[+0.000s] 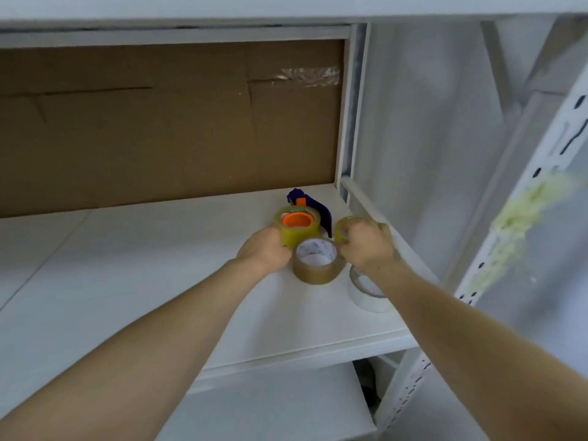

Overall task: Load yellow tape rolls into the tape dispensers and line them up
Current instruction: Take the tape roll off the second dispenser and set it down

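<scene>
As the left hand [265,249] grips the mounted roll [294,236], the right hand [366,246] clutches a loose roll [343,225].

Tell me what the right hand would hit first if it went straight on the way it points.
Probably the blue dispenser: the right hand, gripping a yellow roll, points forward and left toward it, just beyond the roll. Depth is unclear, so it could pass beside it.
</scene>
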### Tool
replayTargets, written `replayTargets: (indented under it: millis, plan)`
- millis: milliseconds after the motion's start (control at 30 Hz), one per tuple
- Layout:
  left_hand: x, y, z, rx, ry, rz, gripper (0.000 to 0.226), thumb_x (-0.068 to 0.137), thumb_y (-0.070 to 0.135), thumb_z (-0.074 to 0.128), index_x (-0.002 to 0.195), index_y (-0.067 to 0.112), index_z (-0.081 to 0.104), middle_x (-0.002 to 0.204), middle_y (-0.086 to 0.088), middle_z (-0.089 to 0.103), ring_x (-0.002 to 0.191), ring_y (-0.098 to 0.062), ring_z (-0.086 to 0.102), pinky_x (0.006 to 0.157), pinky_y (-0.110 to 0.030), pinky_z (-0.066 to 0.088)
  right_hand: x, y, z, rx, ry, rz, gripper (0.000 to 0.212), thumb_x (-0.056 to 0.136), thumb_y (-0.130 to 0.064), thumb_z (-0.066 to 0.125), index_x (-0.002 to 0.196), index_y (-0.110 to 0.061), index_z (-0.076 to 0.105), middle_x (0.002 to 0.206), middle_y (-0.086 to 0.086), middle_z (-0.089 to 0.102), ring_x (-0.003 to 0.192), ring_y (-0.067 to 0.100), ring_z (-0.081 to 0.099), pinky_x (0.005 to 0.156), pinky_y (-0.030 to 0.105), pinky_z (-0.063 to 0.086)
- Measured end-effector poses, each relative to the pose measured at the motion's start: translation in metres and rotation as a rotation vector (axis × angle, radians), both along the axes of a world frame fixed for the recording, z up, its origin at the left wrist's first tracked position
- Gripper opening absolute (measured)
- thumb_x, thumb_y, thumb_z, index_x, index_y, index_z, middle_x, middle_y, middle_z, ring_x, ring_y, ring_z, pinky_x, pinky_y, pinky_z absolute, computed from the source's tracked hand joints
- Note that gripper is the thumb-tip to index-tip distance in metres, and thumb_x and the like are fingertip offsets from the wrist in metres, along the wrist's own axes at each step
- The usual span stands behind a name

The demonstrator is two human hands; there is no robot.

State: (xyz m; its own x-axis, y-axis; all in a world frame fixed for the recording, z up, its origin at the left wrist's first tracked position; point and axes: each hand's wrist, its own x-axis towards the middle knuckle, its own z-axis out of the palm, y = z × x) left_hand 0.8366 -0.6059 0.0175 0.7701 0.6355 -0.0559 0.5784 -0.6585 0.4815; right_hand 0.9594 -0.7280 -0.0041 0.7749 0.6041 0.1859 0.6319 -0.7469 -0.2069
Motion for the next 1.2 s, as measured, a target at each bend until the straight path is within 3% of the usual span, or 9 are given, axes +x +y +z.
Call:
replayTargets:
  millis: [167, 267, 367, 433, 467, 533, 667, 900, 1200]
  plan:
    - [0.008, 0.001, 0.006, 0.024, 0.001, 0.009, 0.043, 0.087, 0.013, 0.049, 0.130, 0.014, 0.048, 0.117, -0.015, 0.063, 0.106, -0.032, 0.059, 0.074, -0.031, 0.045, 0.028, 0.002, -0.009, -0.219, 0.267, -0.103, 0.024, 0.084, -0.024, 0.047, 0.106, -0.018, 0.053, 0.105, 0.006, 0.054, 0.116, 0.029, 0.045, 0.097, 0.035, 0.029]
    - [0.007, 0.001, 0.007, 0.027, 0.009, 0.024, 0.045, 0.088, 0.014, 0.049, 0.132, 0.014, 0.046, 0.118, -0.013, 0.063, 0.108, -0.031, 0.058, 0.079, -0.032, 0.047, 0.033, 0.001, -0.017, -0.231, 0.262, -0.108, 0.030, 0.086, -0.027, 0.048, 0.114, -0.019, 0.055, 0.122, 0.008, 0.055, 0.118, 0.030, 0.043, 0.096, 0.033, 0.030]
    - [0.001, 0.007, 0.008, 0.048, 0.044, 0.041, 0.047, 0.089, 0.018, 0.049, 0.135, 0.010, 0.042, 0.120, -0.011, 0.061, 0.111, -0.030, 0.057, 0.084, -0.033, 0.048, 0.027, 0.000, -0.014, -0.189, 0.019, -0.044, 0.012, 0.089, -0.020, 0.045, 0.079, -0.019, 0.053, 0.110, 0.008, 0.062, 0.110, 0.027, 0.052, 0.101, 0.035, 0.027]
    - [-0.003, 0.015, 0.013, 0.082, 0.058, 0.070, 0.048, 0.088, 0.019, 0.049, 0.135, 0.009, 0.041, 0.122, -0.010, 0.060, 0.113, -0.030, 0.056, 0.087, -0.035, 0.049, 0.019, 0.004, 0.003, -0.148, -0.123, -0.025, 0.031, 0.089, -0.017, 0.045, 0.060, -0.018, 0.036, 0.096, 0.010, 0.063, 0.104, 0.028, 0.056, 0.103, 0.035, 0.028]
    - [-0.005, 0.018, 0.015, 0.091, 0.061, 0.086, 0.048, 0.088, 0.019, 0.049, 0.135, 0.010, 0.041, 0.123, -0.010, 0.060, 0.114, -0.029, 0.055, 0.089, -0.035, 0.049, 0.016, 0.007, 0.012, -0.120, -0.172, -0.008, 0.028, 0.088, -0.015, 0.045, 0.061, -0.016, 0.039, 0.091, 0.010, 0.063, 0.100, 0.029, 0.057, 0.104, 0.036, 0.026]
    - [-0.012, 0.024, 0.020, 0.092, 0.058, 0.120, 0.048, 0.088, 0.018, 0.048, 0.134, 0.010, 0.041, 0.123, -0.009, 0.060, 0.114, -0.029, 0.055, 0.089, -0.036, 0.050, 0.009, 0.019, 0.031, -0.057, -0.223, 0.061, 0.012, 0.088, -0.013, 0.047, 0.083, -0.010, 0.057, 0.093, 0.012, 0.066, 0.097, 0.032, 0.058, 0.106, 0.037, 0.024]
    - [-0.038, 0.039, 0.023, 0.099, 0.057, 0.156, 0.048, 0.089, 0.018, 0.047, 0.135, 0.009, 0.040, 0.123, -0.009, 0.059, 0.111, -0.030, 0.056, 0.087, -0.036, 0.050, -0.026, 0.049, 0.048, -0.036, -0.218, 0.259, 0.029, 0.093, -0.021, 0.044, 0.118, -0.008, 0.051, 0.110, 0.016, 0.064, 0.106, 0.034, 0.057, 0.100, 0.037, 0.029]
    - [-0.147, 0.088, 0.026, 0.114, 0.065, 0.237, 0.049, 0.090, 0.018, 0.047, 0.136, 0.008, 0.038, 0.122, -0.010, 0.059, 0.109, -0.032, 0.057, 0.085, -0.037, 0.050, -0.139, 0.117, 0.059, 0.010, -0.097, 0.472, 0.031, 0.097, -0.027, 0.042, 0.122, -0.009, 0.047, 0.120, 0.016, 0.061, 0.115, 0.036, 0.049, 0.098, 0.034, 0.031]
    - [-0.394, 0.181, 0.033, 0.147, 0.010, 0.521, 0.046, 0.092, 0.019, 0.047, 0.134, 0.004, 0.040, 0.127, -0.014, 0.056, 0.117, -0.032, 0.052, 0.092, -0.036, 0.045, -0.358, 0.253, 0.050, 0.040, 0.033, 0.745, 0.040, 0.097, -0.031, 0.040, 0.129, -0.008, 0.043, 0.131, 0.019, 0.054, 0.120, 0.037, 0.049, 0.096, 0.036, 0.034]
